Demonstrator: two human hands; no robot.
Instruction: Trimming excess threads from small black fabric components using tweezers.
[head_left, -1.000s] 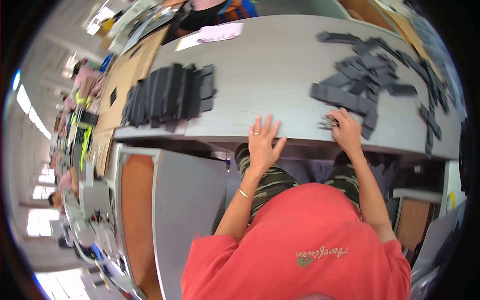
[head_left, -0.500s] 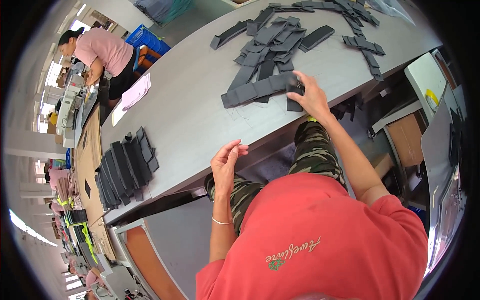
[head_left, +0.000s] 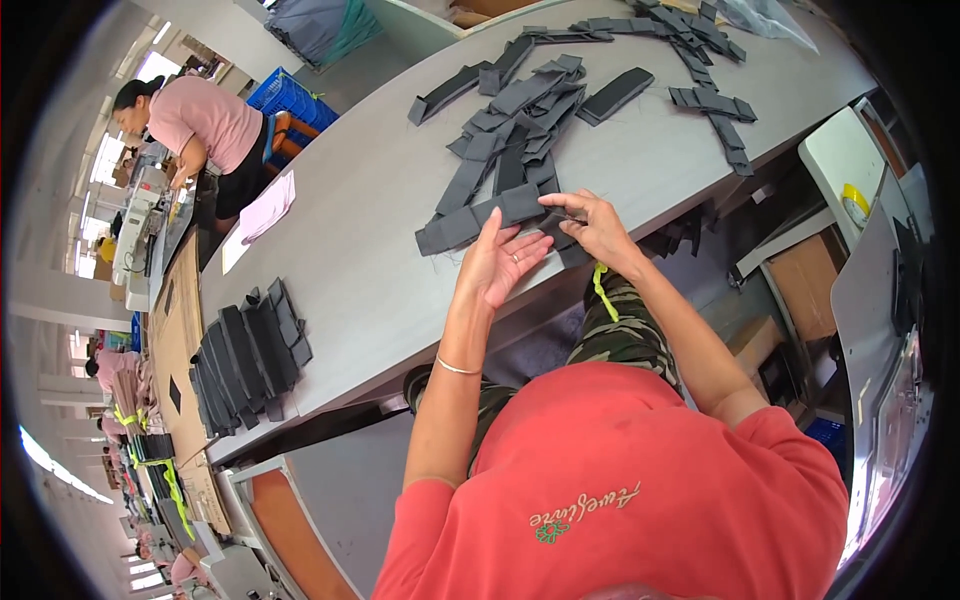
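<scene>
A dark grey chain of folded fabric strips (head_left: pixel 465 228) lies along the near side of the table, reaching toward my hands. My right hand (head_left: pixel 598 232) pinches its right end between thumb and fingers; the exact grip is partly hidden. Just left of it, my left hand (head_left: pixel 498 262) is palm up with fingers stretched out, close to the chain's near edge and holding nothing. Behind them rises a loose heap of similar dark fabric pieces (head_left: pixel 535 100). Farther left, a neat row of stacked dark pieces (head_left: pixel 250 345) rests by the table edge.
The grey table (head_left: pixel 370 270) curves away ahead. Pink cloth (head_left: pixel 268 208) lies at its left side. More fabric chains (head_left: pixel 712 102) spread to the far right, near a white stand holding a yellow tape roll (head_left: pixel 855 203). A person in pink (head_left: pixel 215 130) works at a machine beyond.
My left hand has moved up and right to the chain, turning palm up with its fingers stretched. My right hand has come down and slightly left, and the chain's end has shifted nearer me.
</scene>
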